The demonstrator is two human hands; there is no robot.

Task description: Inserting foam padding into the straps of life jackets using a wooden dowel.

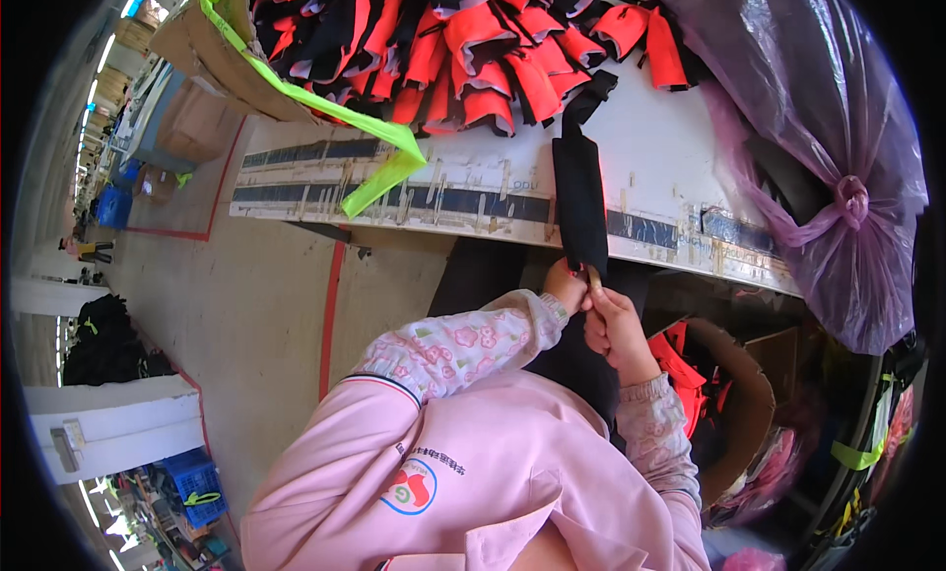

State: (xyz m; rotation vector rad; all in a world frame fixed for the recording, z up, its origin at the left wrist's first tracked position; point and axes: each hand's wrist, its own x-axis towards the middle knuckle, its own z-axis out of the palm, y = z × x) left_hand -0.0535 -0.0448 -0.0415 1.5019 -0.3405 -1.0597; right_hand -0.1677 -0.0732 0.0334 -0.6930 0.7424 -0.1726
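A black fabric strap (pixel 579 192) with a thin red edge runs down over the front edge of the table. Its lower end reaches both of my hands in front of my body. Around that end the fingers of my left hand (pixel 566 287) are closed. My right hand (pixel 619 327) is closed right beside it, thumb uppermost, touching the strap's end. A small tan piece shows between the hands, too small to name. At the strap's upper end lies a pile of red-and-black fabric pieces (pixel 478 59) on the white table (pixel 655 167).
A cardboard box (pixel 222 64) with a neon-yellow strip (pixel 379 172) stands at the table's left. On the right hangs a knotted purple plastic bag (pixel 852 201). Below it, an open carton (pixel 754 403) sits by red fabric pieces (pixel 680 369). Blue crates (pixel 197 487) stand far left.
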